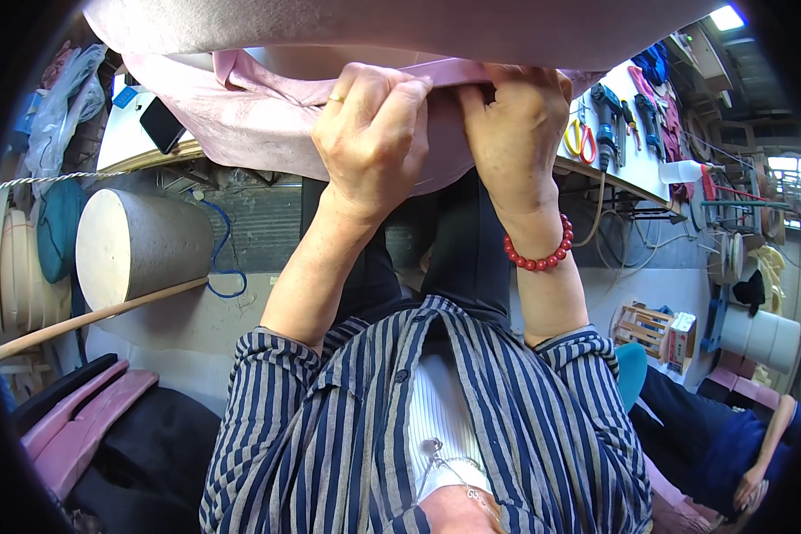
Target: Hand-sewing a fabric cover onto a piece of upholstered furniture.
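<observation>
A large pale pink padded piece [356,25] fills the top of the view. Loose pink velvet-like fabric [249,133] hangs from its near side, with a folded edge running between my hands. My left hand [369,133] is closed, pinching that edge between thumb and fingers. Close by on the right, my right hand [518,133] is also closed on the fabric; its fingertips are tucked under the padded piece and partly hidden. A red bead bracelet [539,262] circles my right wrist.
On the workbench [641,182] at right lie scissors [581,141], a power tool [607,120] and a white bottle [681,172]. A dark tablet-like device [161,125] rests at left. Below it are a pale cylinder [142,245] and a wooden pole [107,313]. Another person's hand [749,489] shows at lower right.
</observation>
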### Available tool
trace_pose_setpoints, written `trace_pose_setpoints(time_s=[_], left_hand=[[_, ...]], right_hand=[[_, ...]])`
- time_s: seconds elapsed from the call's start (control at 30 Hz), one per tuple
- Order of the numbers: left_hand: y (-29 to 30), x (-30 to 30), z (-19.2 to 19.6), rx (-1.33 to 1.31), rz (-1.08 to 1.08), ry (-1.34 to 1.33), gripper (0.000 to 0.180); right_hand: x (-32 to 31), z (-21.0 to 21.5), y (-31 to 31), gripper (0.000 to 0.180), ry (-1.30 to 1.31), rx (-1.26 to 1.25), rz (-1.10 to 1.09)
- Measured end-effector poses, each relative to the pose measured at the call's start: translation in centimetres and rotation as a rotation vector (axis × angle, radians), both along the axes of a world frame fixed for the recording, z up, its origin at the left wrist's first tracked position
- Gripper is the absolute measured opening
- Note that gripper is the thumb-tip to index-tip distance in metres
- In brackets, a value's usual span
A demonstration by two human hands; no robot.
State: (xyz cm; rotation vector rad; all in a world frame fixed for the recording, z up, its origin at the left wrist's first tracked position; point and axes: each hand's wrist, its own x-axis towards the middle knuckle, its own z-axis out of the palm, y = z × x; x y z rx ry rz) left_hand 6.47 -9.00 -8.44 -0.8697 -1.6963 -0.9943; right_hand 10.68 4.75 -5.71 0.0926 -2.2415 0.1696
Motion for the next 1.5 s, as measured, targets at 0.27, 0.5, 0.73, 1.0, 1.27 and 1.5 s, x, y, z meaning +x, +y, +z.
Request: trace_pose_setpoints(time_s=[0.27, 0.5, 0.73, 1.0, 1.27, 1.5], left_hand=[[0.0, 0.2, -0.7, -0.027, -0.026, 0.017, 0.016], [0.0, 0.2, -1.0, 0.006, 0.004, -0.001, 0.014], [-0.4, -0.3, -0.3, -0.016, -0.005, -0.024, 0.016], [-0.9, -0.4, 0.3, -0.07, 0.132, -0.005, 0.025], [-1.8, -0.7, -0.2, -0.184, 0.104, -0.024, 0.026], [-1.7, -0.6, -0.4, -0.114, 0.077, -0.045, 0.024]], right_hand=[[0.4, -0.3, 0.9, 0.022, 0.067, -0.179, 0.178], [1.4, 0.4, 1.0, 0.016, 0.054, -0.219, 0.242], [1.1, -0.1, 0.5, 0.015, 0.153, -0.187, 0.209], [0.9, -0.2, 0.4, 0.014, 0.181, -0.198, 0.197], [1.3, -0.2, 0.4, 0.028, 0.104, -0.044, 0.157], [0.9, -0.5, 0.5, 0.026, 0.161, 0.125, 0.131]])
